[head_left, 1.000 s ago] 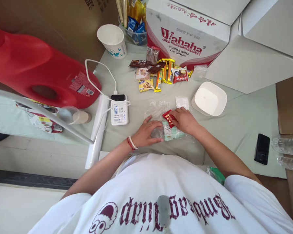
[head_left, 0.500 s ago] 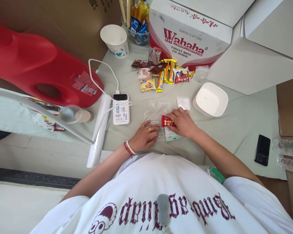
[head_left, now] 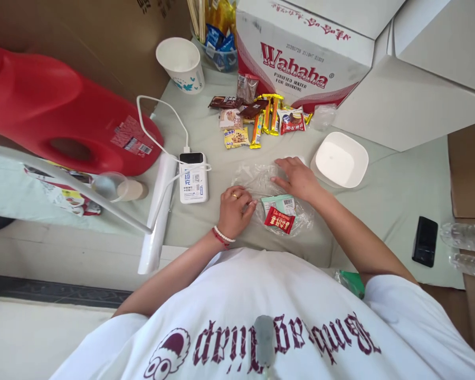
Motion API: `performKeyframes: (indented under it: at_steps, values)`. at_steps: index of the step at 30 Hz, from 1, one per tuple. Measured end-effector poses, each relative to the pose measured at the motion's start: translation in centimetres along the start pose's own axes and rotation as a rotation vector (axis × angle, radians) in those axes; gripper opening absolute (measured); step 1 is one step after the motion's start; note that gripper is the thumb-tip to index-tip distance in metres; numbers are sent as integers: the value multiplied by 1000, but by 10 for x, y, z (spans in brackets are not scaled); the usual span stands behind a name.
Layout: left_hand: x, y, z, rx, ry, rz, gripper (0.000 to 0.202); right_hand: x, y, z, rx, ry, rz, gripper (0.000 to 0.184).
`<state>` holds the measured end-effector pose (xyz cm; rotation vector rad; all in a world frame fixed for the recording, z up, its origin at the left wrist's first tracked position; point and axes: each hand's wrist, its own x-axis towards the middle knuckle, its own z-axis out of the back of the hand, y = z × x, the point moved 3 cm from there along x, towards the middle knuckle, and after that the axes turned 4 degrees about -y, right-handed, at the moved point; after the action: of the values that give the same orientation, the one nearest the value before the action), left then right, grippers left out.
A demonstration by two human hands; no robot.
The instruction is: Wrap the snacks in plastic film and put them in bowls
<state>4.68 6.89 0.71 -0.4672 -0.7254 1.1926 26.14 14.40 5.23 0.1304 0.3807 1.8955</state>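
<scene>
A clear plastic bag [head_left: 257,177] lies spread on the cloth-covered table in front of me. Within its outline, a red snack packet [head_left: 279,220] overlaps a pale green snack packet [head_left: 282,202]. At the bag's left edge my left hand [head_left: 236,212] is closed, its fingers curled and its thumb against the film; the fingertips are partly hidden. My right hand [head_left: 296,178] reaches over the bag's upper right side with thumb and fingers apart, and no packet in it. It mostly covers a small white packet beneath.
Right of the bag stands a white square bowl [head_left: 341,160]. Several wrapped snacks [head_left: 257,119] lie before a Wahaha carton [head_left: 301,63]. A power bank [head_left: 193,178] with a white cable, a plastic roll [head_left: 158,216], a paper cup [head_left: 181,66] and a red jug [head_left: 63,113] are on the left.
The red packet has left my right hand and lies on the green one. My right hand has moved up and spread its fingers. My left hand's fingers have curled in.
</scene>
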Motion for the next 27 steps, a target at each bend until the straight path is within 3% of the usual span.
performKeyframes:
  at_steps: [2,5,7,9,12,16,19,21,23,27]
  values:
    - [5,-3,-7,81,-57,35,23,19,7,-10,-88,71,-9,65]
    - [9,-7,-11,145,-108,62,25,30,13,-21,-88,158,10,31]
    - [8,-10,-7,114,-120,23,19,28,12,-23,-16,175,31,21]
    - [5,-16,-2,35,-37,-102,11,23,9,-21,42,168,48,20]
    - [-5,-23,7,-10,196,-305,25,9,7,-14,90,115,95,22]
    - [-18,-19,15,143,370,-418,48,-35,12,5,77,-29,172,43]
    - [-24,-11,18,130,431,-502,26,-88,12,7,-13,30,196,60]
    - [-25,-7,19,59,436,-535,18,-124,7,2,-76,92,175,52]
    - [-24,-5,21,-41,436,-556,18,-152,1,-6,-67,136,162,29]
    - [-21,-7,24,-212,420,-565,15,-177,-9,-6,217,110,150,23]
